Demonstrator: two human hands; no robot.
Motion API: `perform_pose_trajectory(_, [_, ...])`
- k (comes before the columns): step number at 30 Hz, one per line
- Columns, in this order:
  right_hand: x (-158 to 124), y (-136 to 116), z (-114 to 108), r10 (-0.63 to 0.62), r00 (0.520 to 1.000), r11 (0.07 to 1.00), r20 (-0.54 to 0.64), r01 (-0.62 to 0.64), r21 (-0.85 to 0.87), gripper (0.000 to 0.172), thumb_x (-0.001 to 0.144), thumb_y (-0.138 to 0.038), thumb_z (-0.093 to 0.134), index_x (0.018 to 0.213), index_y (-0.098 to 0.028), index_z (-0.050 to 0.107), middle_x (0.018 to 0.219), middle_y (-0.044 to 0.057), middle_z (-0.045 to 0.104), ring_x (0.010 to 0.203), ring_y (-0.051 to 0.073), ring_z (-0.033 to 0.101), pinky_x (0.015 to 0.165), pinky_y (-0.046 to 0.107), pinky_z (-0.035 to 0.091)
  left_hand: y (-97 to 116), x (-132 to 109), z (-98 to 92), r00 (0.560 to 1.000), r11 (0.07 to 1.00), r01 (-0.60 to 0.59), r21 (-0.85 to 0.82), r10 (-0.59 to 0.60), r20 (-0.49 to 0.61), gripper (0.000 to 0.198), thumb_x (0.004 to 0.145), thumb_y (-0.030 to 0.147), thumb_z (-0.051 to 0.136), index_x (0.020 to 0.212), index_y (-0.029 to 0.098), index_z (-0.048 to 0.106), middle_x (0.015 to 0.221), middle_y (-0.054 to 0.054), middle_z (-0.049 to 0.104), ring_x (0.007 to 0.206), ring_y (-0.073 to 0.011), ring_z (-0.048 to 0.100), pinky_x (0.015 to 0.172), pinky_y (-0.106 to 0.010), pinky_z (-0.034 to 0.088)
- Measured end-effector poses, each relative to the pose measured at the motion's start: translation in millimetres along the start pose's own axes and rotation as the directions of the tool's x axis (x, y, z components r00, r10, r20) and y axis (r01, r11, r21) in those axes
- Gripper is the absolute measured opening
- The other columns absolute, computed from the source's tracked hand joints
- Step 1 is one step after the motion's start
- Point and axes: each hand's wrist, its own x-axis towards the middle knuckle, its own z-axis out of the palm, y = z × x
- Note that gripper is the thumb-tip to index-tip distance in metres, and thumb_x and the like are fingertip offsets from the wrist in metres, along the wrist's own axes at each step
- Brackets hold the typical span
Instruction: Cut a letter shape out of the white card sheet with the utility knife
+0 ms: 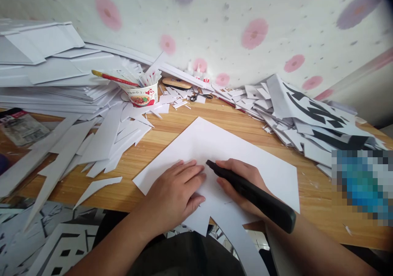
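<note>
A: Nearest you, a curved white strip (242,241) hangs past the front edge of the surface (319,210), beside your dark clothing (184,253); it seems to run out from the white board (211,145), which lies flat before you, one corner pointing away; where are your hands?

B: Your left hand (178,186) is spread flat on that board, fingers loosely together, gripping nothing; your right hand (250,173) is closed round a black tool (258,198), its tip just beside your left fingertips; whether that tip touches the board, I cannot tell.

A: And what crowds you?

B: On your left, a heap of white offcuts (104,141) near the board's left corner; a curved sliver (96,188) near your left forearm; behind the heap, a tall stack of white sheets (61,71); beyond the board, a printed cup (150,97) stuffed with thin strips (149,77); black scissors (193,98) near it, small bottles (198,73) by the wall.

A: To your right?

B: A pile of white scraps (285,132), apart from the board, topped by a sheet with black shapes (310,104); nearer you, a blue patch (362,190), too pixelated to name; your hands and the tool hide part of the board.
</note>
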Motion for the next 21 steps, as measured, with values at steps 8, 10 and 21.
perform_pose_trajectory(8, [0, -2, -8, -0.073, 0.996, 0.997, 0.056, 0.075, -0.022, 0.029, 0.087, -0.016, 0.058, 0.115, -0.018, 0.060, 0.091, 0.005, 0.070, 0.076, 0.015, 0.066, 0.070, 0.025, 0.052, -2, 3, 2.4, 0.999, 0.999, 0.036, -0.011, -0.036, 0.003, 0.032, 0.090, 0.036, 0.058, 0.120, 0.025, 0.057, 0.138, -0.001, 0.056, 0.129, -0.0241, 0.053, 0.106, -0.054, 0.051])
perform_pose_trajectory(10, [-1, -2, -8, -0.090, 0.995, 0.996, 0.050, 0.091, -0.022, 0.029, 0.087, -0.016, 0.058, 0.115, -0.018, 0.060, 0.089, 0.005, 0.069, 0.075, 0.015, 0.066, 0.068, 0.025, 0.051, -3, 3, 1.7, 0.999, 0.999, 0.037, -0.011, -0.037, 0.004, 0.034, 0.089, 0.036, 0.060, 0.120, 0.025, 0.057, 0.137, -0.001, 0.057, 0.128, -0.0239, 0.054, 0.105, -0.054, 0.052])
perform_pose_trajectory(21, [-9, -6, -14, -0.116, 0.991, 0.991, 0.069, 0.120, -0.053, 0.029, 0.085, -0.017, 0.058, 0.114, -0.019, 0.058, 0.083, 0.004, 0.066, 0.067, 0.014, 0.062, 0.061, 0.025, 0.049, -3, 5, 2.8, 0.999, 0.999, 0.047, -0.002, -0.047, 0.000, 0.040, 0.088, 0.036, 0.062, 0.125, 0.021, 0.057, 0.135, -0.005, 0.059, 0.127, -0.0256, 0.055, 0.106, -0.050, 0.051])
